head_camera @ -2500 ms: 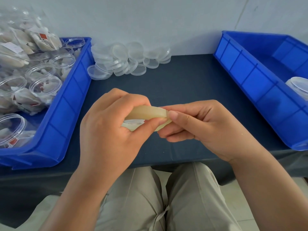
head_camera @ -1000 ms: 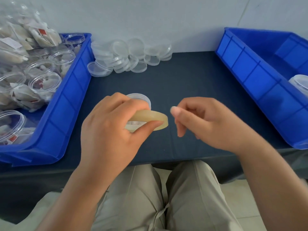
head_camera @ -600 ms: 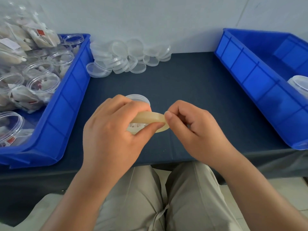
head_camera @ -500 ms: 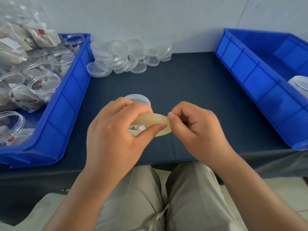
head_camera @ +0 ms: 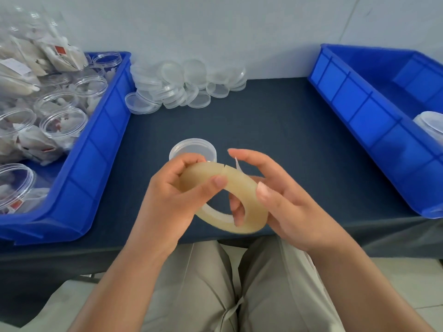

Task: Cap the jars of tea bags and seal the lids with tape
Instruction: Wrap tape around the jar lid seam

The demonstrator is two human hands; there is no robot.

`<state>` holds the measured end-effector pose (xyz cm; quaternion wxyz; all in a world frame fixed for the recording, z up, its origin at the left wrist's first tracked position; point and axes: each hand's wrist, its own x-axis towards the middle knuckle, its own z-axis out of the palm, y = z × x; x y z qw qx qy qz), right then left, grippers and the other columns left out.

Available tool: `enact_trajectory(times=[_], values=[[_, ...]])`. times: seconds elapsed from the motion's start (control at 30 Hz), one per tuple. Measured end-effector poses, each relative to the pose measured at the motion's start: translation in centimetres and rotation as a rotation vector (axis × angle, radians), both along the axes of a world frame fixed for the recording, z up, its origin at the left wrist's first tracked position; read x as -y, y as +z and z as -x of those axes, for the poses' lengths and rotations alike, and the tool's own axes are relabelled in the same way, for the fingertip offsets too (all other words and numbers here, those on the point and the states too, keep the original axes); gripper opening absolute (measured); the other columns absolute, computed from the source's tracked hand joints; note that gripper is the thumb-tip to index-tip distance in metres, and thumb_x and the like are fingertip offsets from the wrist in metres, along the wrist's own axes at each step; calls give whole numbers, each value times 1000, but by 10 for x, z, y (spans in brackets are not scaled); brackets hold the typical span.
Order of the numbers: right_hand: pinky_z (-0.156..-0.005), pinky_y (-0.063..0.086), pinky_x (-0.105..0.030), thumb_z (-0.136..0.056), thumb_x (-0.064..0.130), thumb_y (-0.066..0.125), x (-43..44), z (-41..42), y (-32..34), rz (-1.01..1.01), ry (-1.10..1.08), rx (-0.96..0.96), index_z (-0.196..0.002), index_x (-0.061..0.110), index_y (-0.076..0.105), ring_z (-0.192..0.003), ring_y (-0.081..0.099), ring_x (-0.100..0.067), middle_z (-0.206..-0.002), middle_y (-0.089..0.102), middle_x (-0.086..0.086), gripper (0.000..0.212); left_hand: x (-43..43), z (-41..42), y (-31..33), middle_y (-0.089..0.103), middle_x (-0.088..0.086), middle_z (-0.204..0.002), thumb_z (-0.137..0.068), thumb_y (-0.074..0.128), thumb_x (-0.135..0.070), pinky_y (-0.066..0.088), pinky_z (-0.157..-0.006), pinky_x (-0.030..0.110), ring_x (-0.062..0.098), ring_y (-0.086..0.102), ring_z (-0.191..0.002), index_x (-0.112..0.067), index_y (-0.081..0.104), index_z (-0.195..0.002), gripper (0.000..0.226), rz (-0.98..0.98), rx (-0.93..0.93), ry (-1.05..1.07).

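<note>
A pale yellow roll of clear tape (head_camera: 242,185) is held tilted over the table's front edge. My left hand (head_camera: 172,200) grips its left side between thumb and fingers. My right hand (head_camera: 275,197) holds its right side, thumb on the outer face, fingers through the core. A short loose tape end (head_camera: 237,164) sticks up by my right index finger. Just behind the roll a capped clear jar (head_camera: 193,149) stands on the dark blue table (head_camera: 275,130), partly hidden by my left fingers.
A blue bin (head_camera: 96,149) at left holds several uncapped jars of tea bags (head_camera: 63,123) and loose bagged tea. A heap of clear lids (head_camera: 182,85) lies at the back by the wall. A second blue bin (head_camera: 374,121) at right holds one capped jar (head_camera: 431,125).
The roll has been tipped up from flat so its ring faces me. My right hand moved from picking at its edge to gripping it through the core, and a tape end is lifted.
</note>
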<state>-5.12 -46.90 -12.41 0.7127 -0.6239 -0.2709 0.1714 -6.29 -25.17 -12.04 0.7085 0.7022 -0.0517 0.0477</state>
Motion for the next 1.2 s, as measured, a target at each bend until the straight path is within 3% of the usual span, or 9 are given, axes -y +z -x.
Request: enact_trajectory(times=[0.07,0.27,0.4,0.47,0.57,0.77,0.93,1.07,1.2], values=[[-75,56,-36,-109,42,56,4,-2,6,-7,131,-24,-158,26,43,-75,68,-25,-98,70,-12,53,2,-1,-4,70,-7,-87,-73,91,-57,56,-82,29,12,66,-84,-34,76,-98,37,104,-72,-144],[-60,51,-26,-106,24,52,0,5,16,-88,133,-125,-129,29,64,-52,58,-13,-81,66,-9,27,13,0,-19,65,17,-87,-82,86,-57,44,-97,70,58,58,-95,-17,68,-110,52,154,-159,-226],[-57,50,-26,-100,37,62,0,16,14,38,-52,-110,-120,33,68,-52,57,-16,-78,67,-6,21,16,8,-15,72,-3,-126,-87,76,-60,54,-98,28,17,67,-123,-26,61,-140,64,80,-53,-108],[-55,49,-25,-96,45,65,-1,23,13,199,-169,-34,-120,40,68,-52,59,-20,-75,67,-6,25,16,16,-13,70,-1,-135,-88,73,-63,55,-104,34,23,63,-132,-27,64,-139,63,-1,64,-2],[-53,50,-40,-95,52,65,-5,30,9,435,-329,128,-122,48,65,-57,53,-32,-72,57,-12,27,21,25,-10,76,-10,-119,-93,75,-40,57,-98,39,24,70,-116,-36,76,-117,25,-269,208,79],[-51,40,-27,-91,44,70,-13,37,2,526,-424,208,-115,50,63,-55,39,-18,-66,46,-6,25,29,27,-9,76,-21,-99,-92,84,-18,56,-82,21,8,73,-99,-28,82,-97,12,-491,304,266],[-58,55,-47,-90,58,66,-14,35,-5,577,-432,128,-114,50,60,-58,58,-33,-67,59,-12,26,33,30,-18,75,-16,-97,-97,74,-24,57,-77,32,9,71,-95,-20,80,-93,8,-681,438,345],[-49,36,-19,-87,82,56,-4,28,-19,781,-456,116,-121,55,48,-53,50,-7,-60,53,9,44,27,34,-25,73,-20,-96,-98,73,-21,47,-77,17,3,66,-90,-20,77,-92,7,-628,479,397],[-56,38,-18,-95,64,64,4,24,-26,711,-341,139,-130,65,50,-58,44,-10,-70,52,-3,38,21,31,-33,70,-21,-95,-99,72,-23,44,-73,13,9,65,-87,-28,72,-93,8,-521,404,398]])
